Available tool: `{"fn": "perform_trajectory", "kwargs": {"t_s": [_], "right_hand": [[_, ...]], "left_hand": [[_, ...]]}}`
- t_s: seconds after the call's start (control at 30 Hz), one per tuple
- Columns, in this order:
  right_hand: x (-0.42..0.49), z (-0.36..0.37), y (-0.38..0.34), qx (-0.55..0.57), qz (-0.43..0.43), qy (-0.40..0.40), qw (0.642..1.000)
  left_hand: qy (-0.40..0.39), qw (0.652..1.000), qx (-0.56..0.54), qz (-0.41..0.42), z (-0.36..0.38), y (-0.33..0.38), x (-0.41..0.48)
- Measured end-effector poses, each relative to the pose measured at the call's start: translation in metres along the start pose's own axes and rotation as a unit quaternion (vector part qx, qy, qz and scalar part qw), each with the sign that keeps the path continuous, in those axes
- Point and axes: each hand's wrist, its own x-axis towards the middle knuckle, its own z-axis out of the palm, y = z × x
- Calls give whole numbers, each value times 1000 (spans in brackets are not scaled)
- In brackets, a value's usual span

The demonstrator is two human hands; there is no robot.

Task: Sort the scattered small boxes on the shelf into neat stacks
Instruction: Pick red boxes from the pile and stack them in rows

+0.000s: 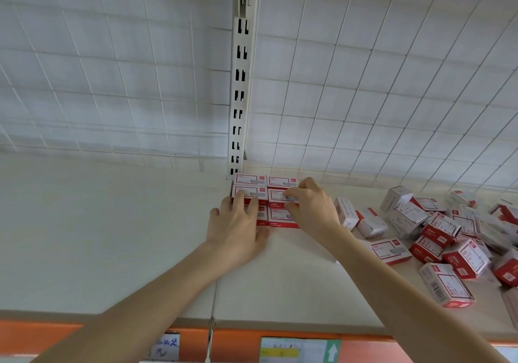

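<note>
Early going: my left hand (238,228) lies flat on the stacks (250,181) by the post (238,96), my right hand (312,208) pinches a box (276,197) onto them; the pile (448,236) at right is mostly unsorted

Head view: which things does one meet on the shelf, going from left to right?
In order: left hand, right hand, white box, loose boxes. The stack under both hands is left out.

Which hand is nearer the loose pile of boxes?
Right. The right hand pinches a stacked box just left of the pile; the left hand rests farther left, on the neighbouring boxes.
</note>
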Motion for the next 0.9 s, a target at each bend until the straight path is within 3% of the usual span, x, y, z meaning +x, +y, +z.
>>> {"fn": "perform_trajectory", "kwargs": {"t_s": [0.63,0.9], "right_hand": [[-2,1,-2,2,8,13,1000],[-11,-5,4,-11,-13,14,1000]], "left_hand": [[-1,1000,-4,7,0,-1,2],[45,997,43,39,-3,0,9]]}}
